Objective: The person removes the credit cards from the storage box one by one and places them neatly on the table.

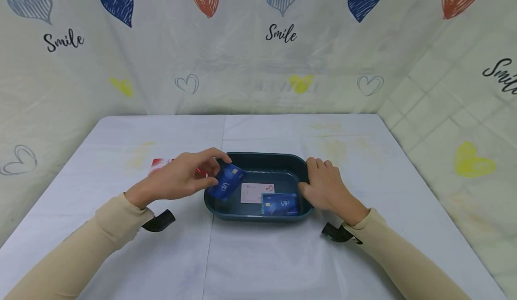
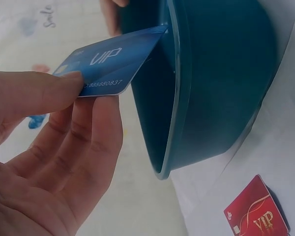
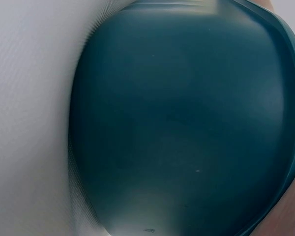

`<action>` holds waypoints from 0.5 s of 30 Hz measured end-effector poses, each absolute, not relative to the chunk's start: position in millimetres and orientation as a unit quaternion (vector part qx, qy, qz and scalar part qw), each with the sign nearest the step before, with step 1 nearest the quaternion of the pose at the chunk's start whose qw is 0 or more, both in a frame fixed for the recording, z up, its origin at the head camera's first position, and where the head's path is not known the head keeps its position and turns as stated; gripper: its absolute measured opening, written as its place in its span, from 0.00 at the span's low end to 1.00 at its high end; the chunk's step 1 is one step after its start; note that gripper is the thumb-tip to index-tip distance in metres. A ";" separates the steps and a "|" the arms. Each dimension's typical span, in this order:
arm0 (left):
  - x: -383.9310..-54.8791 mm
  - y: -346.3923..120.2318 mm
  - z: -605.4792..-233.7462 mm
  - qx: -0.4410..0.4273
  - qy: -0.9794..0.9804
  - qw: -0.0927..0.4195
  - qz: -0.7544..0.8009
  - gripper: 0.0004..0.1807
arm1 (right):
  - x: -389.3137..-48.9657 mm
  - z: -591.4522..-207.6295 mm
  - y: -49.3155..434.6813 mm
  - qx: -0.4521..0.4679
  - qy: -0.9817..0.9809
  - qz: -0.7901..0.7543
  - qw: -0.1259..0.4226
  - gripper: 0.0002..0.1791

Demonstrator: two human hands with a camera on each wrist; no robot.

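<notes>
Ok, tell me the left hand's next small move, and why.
Probably lower the blue card into the tub: the left hand pinches it at the tub's left end, a pink card and second blue card lie inside, and the right hand holds the opposite end.

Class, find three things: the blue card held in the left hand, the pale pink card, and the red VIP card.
Blue card [image 2: 112,61], left wrist view: middle of its printed face.
Pale pink card [image 1: 251,193], head view: left half of its face.
Red VIP card [image 2: 256,210], left wrist view: middle of its visible face.
</notes>
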State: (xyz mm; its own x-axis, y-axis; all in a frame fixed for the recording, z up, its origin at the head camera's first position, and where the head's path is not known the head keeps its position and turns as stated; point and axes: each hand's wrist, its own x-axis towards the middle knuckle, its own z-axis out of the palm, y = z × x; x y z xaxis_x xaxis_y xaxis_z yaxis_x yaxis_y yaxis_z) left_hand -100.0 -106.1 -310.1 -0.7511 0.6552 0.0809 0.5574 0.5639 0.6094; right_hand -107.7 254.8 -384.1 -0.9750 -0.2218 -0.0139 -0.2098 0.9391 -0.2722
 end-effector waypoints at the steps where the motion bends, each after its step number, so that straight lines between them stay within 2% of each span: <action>1: -99.8 -106.8 -309.8 0.341 0.881 0.078 0.317 0.26 | -107.7 -384.0 254.8 -0.110 0.984 -0.136 0.022 0.17; 15: -97.4 -118.3 -306.9 0.329 0.877 0.063 0.345 0.27 | -106.8 -383.5 255.3 -0.111 0.984 -0.138 0.024 0.17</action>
